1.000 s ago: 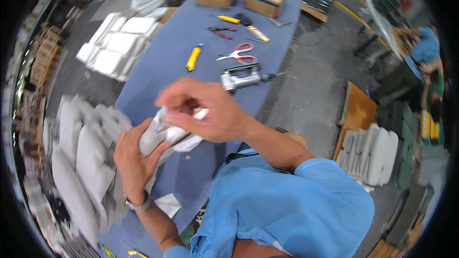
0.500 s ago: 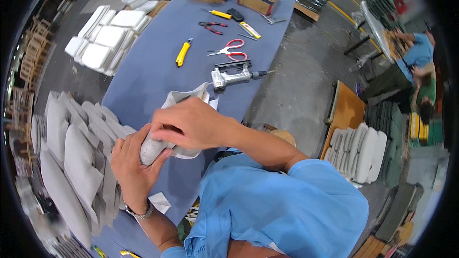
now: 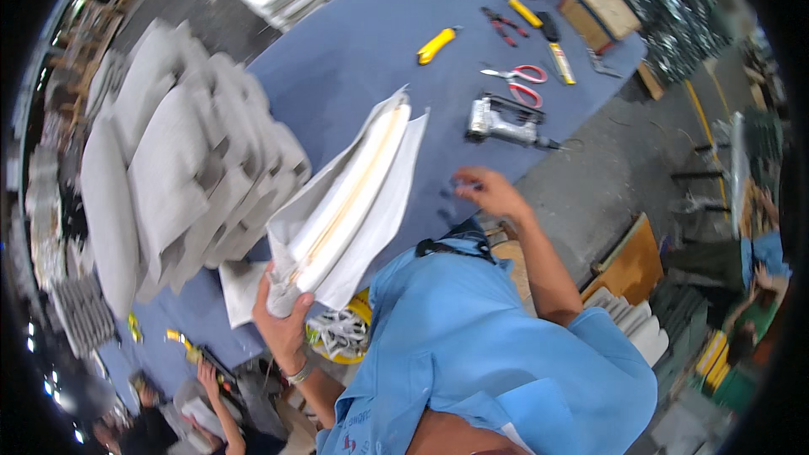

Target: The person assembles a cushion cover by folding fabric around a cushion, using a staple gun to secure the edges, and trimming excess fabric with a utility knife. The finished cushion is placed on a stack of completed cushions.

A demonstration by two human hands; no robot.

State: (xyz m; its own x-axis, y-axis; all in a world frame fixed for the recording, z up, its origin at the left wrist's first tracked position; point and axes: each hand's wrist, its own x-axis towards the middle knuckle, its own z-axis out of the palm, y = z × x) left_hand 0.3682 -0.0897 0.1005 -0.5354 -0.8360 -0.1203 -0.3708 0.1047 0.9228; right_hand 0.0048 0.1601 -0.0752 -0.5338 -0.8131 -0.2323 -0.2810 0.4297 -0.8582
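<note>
My left hand (image 3: 284, 320) grips the lower end of a flat grey fabric cover (image 3: 350, 202) with a pale wooden edge showing inside; the piece slants up over the blue table (image 3: 354, 59). My right hand (image 3: 484, 192) hovers apart from it, near the table's right edge, fingers loosely curled and holding nothing that I can see. A silver staple gun (image 3: 501, 122) lies on the table just beyond my right hand.
A stack of grey padded cushions (image 3: 168, 168) fills the table's left side. Red-handled scissors (image 3: 518, 84), a yellow utility knife (image 3: 438, 44), pliers and a cardboard box (image 3: 602, 8) lie farther back. Another person's hand (image 3: 206, 375) works at the lower left.
My right hand has let go of the fabric piece and swung out to the right. My left hand now holds the piece alone, lifted and spread out long.
</note>
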